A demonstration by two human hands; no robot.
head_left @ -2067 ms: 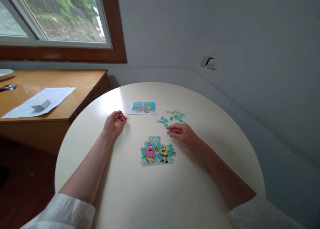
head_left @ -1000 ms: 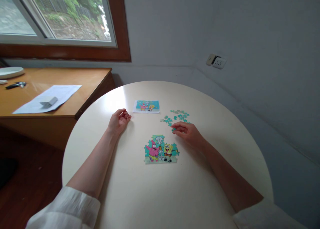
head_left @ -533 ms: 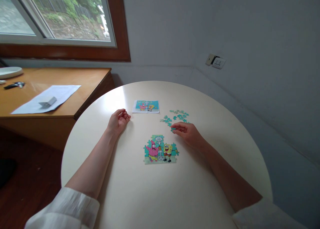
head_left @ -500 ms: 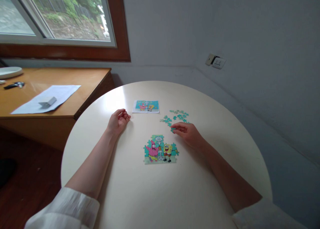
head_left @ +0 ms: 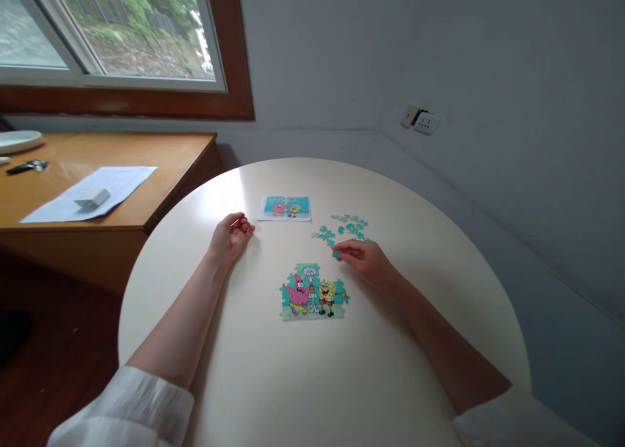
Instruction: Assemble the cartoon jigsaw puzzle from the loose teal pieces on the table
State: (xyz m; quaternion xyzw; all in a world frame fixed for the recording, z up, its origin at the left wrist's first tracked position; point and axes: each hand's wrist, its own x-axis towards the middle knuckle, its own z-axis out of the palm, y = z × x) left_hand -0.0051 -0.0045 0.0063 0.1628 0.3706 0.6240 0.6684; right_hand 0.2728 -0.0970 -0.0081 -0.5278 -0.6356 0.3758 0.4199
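My right hand (head_left: 367,262) pinches a teal puzzle piece (head_left: 336,255) between thumb and fingertips, just in front of the loose pieces. Those loose puzzle pieces (head_left: 341,230), mostly teal and pale green, lie scattered behind it. A partly joined jigsaw puzzle (head_left: 313,297) with pink, grey-blue and yellow cartoon figures lies flat nearer to me; its top and side edges are uneven. My left hand (head_left: 231,237) rests on its side on the table, fingers loosely curled and apart, holding nothing. Just right of it lies a printed picture sheet (head_left: 286,208) with similar figures.
All of this is on a round cream table (head_left: 273,382). To the left stands a wooden desk (head_left: 161,149) with a white paper (head_left: 58,203), a small grey-white block (head_left: 92,199) and a dark object (head_left: 27,166). A wall socket (head_left: 426,123) is at the right.
Almost nothing differs. My right hand and the puzzle piece in it have shifted very slightly; my left hand stays where it was.
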